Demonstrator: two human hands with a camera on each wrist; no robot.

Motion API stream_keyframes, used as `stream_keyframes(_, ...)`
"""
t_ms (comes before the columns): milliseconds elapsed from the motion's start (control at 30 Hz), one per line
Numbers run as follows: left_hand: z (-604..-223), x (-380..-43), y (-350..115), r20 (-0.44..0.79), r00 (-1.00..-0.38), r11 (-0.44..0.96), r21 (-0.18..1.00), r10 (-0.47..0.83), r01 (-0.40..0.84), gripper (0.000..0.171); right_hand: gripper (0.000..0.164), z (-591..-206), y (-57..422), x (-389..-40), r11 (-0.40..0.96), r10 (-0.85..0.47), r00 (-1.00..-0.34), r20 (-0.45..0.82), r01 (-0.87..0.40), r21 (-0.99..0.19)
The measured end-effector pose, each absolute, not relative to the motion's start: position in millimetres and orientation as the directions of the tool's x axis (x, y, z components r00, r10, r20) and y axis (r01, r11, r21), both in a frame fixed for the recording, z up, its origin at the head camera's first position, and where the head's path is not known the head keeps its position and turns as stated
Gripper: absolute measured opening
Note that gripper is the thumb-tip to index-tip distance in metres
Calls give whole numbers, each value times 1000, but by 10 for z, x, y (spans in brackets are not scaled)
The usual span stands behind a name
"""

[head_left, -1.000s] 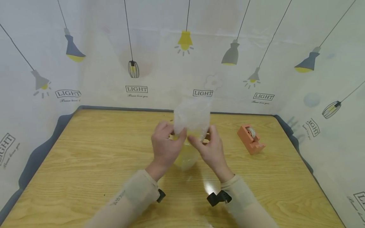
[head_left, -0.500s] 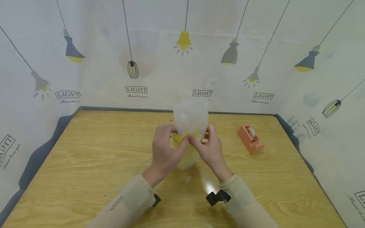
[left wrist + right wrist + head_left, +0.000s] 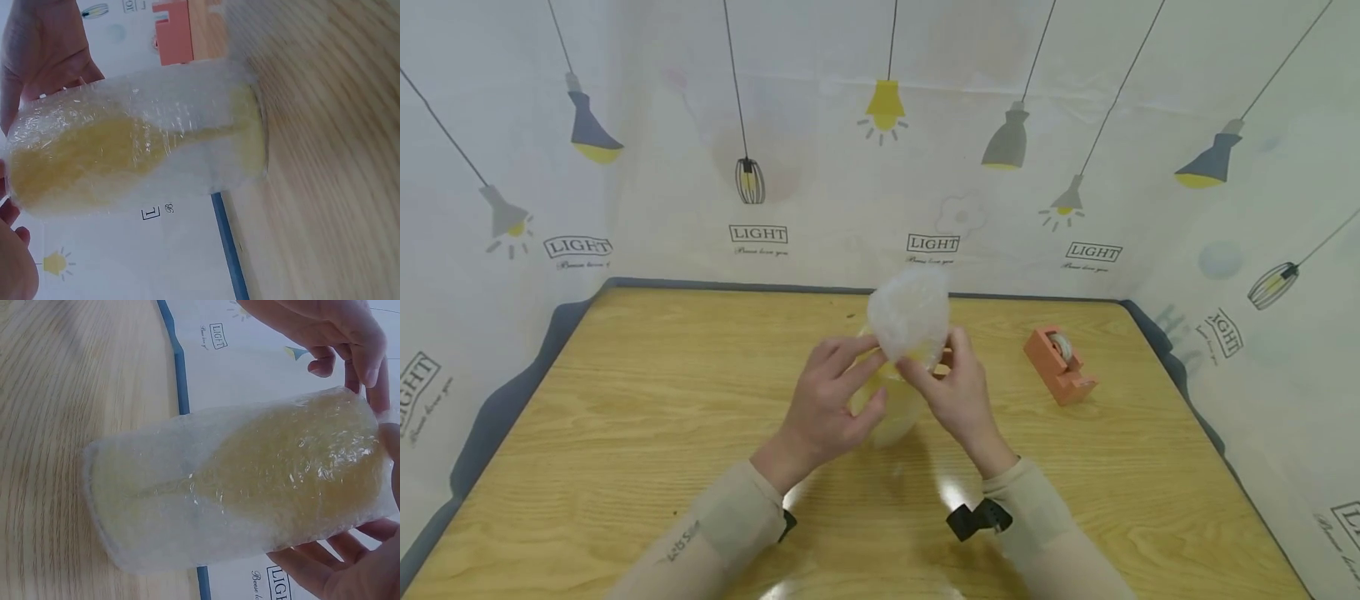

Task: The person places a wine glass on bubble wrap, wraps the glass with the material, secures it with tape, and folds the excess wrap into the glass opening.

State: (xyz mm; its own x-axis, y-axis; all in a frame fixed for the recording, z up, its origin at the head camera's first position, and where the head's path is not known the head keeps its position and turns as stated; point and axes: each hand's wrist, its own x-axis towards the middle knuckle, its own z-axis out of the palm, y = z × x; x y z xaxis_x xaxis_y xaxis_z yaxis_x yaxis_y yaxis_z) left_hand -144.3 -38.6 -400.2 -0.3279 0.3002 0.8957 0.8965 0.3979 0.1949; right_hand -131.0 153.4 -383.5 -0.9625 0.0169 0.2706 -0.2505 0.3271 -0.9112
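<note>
A yellow stemmed wine glass [image 3: 294, 465] stands upright on the table, seen through a sleeve of bubble wrap [image 3: 181, 175] around it. The wrap's loose upper end [image 3: 912, 308] sticks up above the glass and leans over its mouth. My right hand [image 3: 958, 396] grips the wrapped glass near the top from the right, its thumb on the wrap and its other fingers behind. On the left side, my left hand [image 3: 827, 404] reaches its fingers to the edge of the loose end, with the thumb held apart. The glass's rim is hidden under wrap and hands.
An orange tape dispenser [image 3: 1058, 367] with a roll of tape stands to the right on the wooden table [image 3: 662, 400]. Behind the table's dark back edge hangs a pale wall cloth [image 3: 820, 167] printed with lamps.
The wrap's loose end has gone from upright to lower and more folded over. My left hand has let its thumb off the wrap and drawn slightly left; the right hand stays in place.
</note>
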Motion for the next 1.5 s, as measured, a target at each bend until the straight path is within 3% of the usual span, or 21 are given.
stream_keyframes(167, -3986, -1445, -394, 876, -321, 450, 139, 360, 882, 46, 46, -3857, 1609, -1311, 334, -22, -956, 294, -284, -899)
stream_keyframes(300, -3974, -1438, -385, 865, -324, 466, 123, 382, 876, 45, 47, -3862, 1682, -1288, 392, -57, -916, 397, -386, -835)
stream_keyframes(467, -3972, -1441, -381, 854, -344, 478, 132, 390, 868, 45, 72, -3817, 1725, -1271, 509, -125, -770, 625, -591, -626)
stream_keyframes(600, -3982, -1446, -380, 852, -352, 482, 138, 387, 865, 45, 80, -3764, 1695, -1292, 560, -162, -651, 742, -680, -474)
stream_keyframes(767, -3997, -1442, -376, 860, -342, 471, 139, 378, 871, 44, 76, -3739, 1630, -1327, 623, -132, -557, 820, -690, -368)
stream_keyframes(967, -4027, -1468, -375, 867, -335, 450, 149, 368, 880, 45, 50, -3733, 1569, -1384, 653, -119, -454, 883, -706, -275)
stream_keyframes(1067, -4029, -1467, -381, 866, -339, 443, 157, 368, 883, 44, 42, -3727, 1551, -1402, 644, -103, -442, 891, -712, -279)
stream_keyframes(1233, -4029, -1450, -404, 849, -373, 414, 206, 375, 886, 45, 45, -3708, 1561, -1411, 629, -80, -483, 872, -703, -331)
stream_keyframes(1500, -4027, -1486, -444, 827, -480, 250, 418, 293, 873, 35, 46, -3675, 1617, -1427, 585, -78, -548, 833, -701, -407)
